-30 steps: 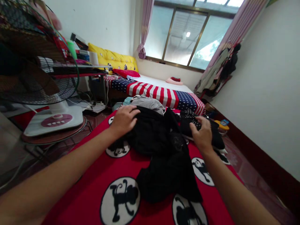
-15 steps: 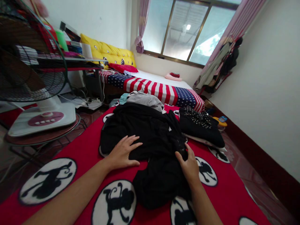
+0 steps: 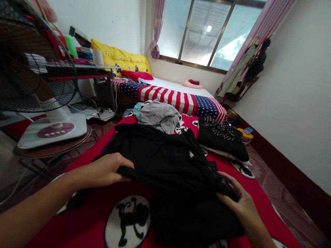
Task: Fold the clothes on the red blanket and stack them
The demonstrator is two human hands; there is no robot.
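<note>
since the left hand and right hand both pinch the black garment, even tension probably avoids creases imo.

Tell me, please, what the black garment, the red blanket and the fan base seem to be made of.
Black garment: probably matte cloth, since it drapes in soft folds; knit or woven, I cannot tell.
Red blanket: perhaps fleece, as it looks soft and matte.
Fan base: likely hard plastic, smooth, with rounded, moulded-looking edges.
</note>
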